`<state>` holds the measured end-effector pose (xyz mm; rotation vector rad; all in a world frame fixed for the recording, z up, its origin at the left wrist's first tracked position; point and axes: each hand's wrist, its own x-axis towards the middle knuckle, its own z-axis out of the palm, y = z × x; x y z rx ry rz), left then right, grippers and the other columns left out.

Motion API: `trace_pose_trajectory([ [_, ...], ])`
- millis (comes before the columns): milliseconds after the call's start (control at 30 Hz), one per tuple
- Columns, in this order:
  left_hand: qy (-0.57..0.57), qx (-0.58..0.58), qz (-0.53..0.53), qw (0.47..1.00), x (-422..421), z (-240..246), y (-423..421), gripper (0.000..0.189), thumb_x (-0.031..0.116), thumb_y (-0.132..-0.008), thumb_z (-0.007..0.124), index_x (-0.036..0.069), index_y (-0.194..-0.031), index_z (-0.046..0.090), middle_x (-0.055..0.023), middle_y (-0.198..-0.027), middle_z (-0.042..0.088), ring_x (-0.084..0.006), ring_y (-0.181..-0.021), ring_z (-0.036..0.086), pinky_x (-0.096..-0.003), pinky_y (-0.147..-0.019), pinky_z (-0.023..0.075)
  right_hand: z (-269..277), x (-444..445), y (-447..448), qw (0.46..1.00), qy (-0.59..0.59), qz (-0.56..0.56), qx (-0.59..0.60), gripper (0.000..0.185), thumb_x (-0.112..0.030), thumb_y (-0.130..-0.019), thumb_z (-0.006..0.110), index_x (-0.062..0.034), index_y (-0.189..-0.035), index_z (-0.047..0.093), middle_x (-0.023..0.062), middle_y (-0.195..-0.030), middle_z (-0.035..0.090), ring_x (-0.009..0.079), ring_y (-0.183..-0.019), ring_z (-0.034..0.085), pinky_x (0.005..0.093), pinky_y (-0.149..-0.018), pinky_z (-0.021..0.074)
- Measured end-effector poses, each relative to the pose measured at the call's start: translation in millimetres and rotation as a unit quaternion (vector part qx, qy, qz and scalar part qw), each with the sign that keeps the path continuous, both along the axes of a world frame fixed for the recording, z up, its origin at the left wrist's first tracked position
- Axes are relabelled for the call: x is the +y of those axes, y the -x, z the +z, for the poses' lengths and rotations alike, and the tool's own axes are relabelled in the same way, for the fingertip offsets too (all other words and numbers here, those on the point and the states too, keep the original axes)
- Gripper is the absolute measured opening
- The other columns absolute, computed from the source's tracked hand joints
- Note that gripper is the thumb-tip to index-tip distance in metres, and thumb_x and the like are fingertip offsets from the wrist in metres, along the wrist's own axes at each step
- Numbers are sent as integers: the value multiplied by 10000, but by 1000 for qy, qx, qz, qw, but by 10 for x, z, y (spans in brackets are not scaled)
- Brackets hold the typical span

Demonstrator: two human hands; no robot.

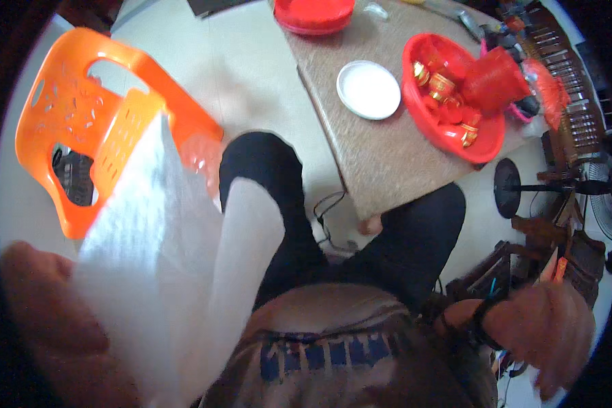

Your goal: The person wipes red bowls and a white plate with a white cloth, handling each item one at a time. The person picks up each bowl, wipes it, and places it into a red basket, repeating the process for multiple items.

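Observation:
My left hand [56, 326], blurred at the lower left edge, is at a translucent white plastic sheet or bag [148, 245] and seems to grip its side. The plastic spreads over my left thigh and partly covers an orange chair. At the lower right is my right hand [545, 326], also blurred, with a dark band [482, 321] on the wrist. Its fingers bend downward, and whether they hold anything is unclear. A pale pointed piece [548, 268] and an orange-red strip [560, 269] show just above it; contact with the hand cannot be made out.
The orange plastic chair [127, 61] stands at left. Before me a table [382, 168] carries a white round lid or dish [368, 90], a red basin [451, 140] of red-and-gold wrapped items [442, 84], and stacked red plates [313, 20]. A fan [599, 204] and dark wooden furniture [566, 51] are at right.

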<state>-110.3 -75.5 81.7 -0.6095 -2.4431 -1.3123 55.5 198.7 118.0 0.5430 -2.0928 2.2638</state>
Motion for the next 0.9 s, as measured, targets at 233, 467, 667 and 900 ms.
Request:
trace_pose_trajectory([
  [233, -292, -12, 21, 956, 61, 13, -441, 661, 249, -786, 688, 10, -1327, 393, -146, -1251, 482, -253, -985, 596, -349, -800, 510, -768, 45, 669, 934, -207, -289, -37, 425, -141, -791, 683, 44, -1153, 560, 157, -1164, 582, 250, -1041, 562, 343, -896, 443],
  [467, -214, -398, -152, 879, 217, -824, -614, 528, 77, -792, 590, 26, -1248, 329, -105, -1116, 489, -160, -964, 522, -292, -845, 442, -1477, 83, 1215, 810, -511, -262, 116, 440, -186, -794, 670, 15, -1167, 554, 202, -1230, 525, 357, -1173, 468, 446, -1001, 368],
  [667, -132, -425, -229, 866, 270, -1089, -773, 472, -21, -736, 548, 27, -1155, 335, -109, -1077, 446, -177, -1011, 479, -289, -901, 389, -1873, 164, 1398, 769, -576, -264, 88, 365, -145, -789, 638, -6, -1122, 588, 148, -1146, 564, 335, -1142, 488, 439, -971, 383],
  [900, -71, -318, -220, 919, 356, -1104, -641, 309, 21, -770, 579, 13, -1064, 487, -134, -1073, 486, -254, -995, 515, -311, -903, 404, -1995, 260, 1519, 765, -562, -298, 96, 215, -98, -772, 620, -48, -977, 656, 96, -939, 573, 291, -946, 544, 424, -817, 445],
])
